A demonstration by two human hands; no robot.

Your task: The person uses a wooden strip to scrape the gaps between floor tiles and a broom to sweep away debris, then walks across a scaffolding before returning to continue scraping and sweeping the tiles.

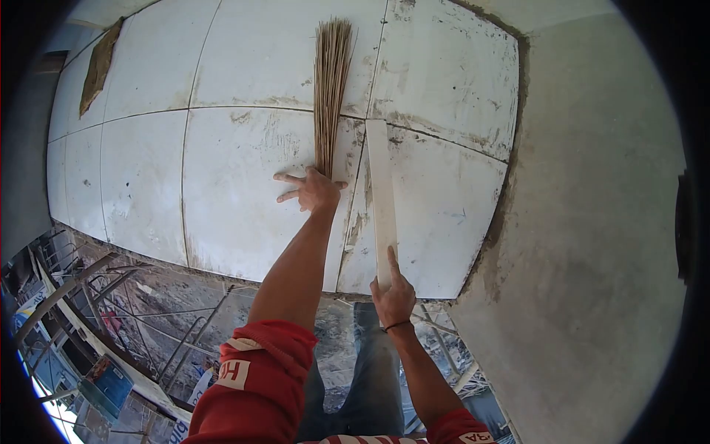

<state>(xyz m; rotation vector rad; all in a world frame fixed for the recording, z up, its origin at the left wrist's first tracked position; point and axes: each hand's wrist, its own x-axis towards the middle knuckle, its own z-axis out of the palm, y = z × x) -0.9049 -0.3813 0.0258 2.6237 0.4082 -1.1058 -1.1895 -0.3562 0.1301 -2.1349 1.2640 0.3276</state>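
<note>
My left hand (318, 190) is at the lower end of a stick broom (332, 89), a bundle of thin brown sticks fanning out away from me. Thumb and forefinger close around the broom, while other fingers stretch out to the left over the tiles. In my right hand (394, 297) is the near end of a long, narrow pale strip (381, 192), possibly cut tile or board. One finger lies along its face. The strip lies over the white tiled surface (244, 170), to the right of the broom and roughly parallel to it.
Dark joints and smears of dried mortar mark the tiles. A brown torn piece (100, 68) lies at the far left. Bare grey plaster wall (584, 222) borders the right side. Below the near edge are metal scaffold bars (196, 337) and rough ground.
</note>
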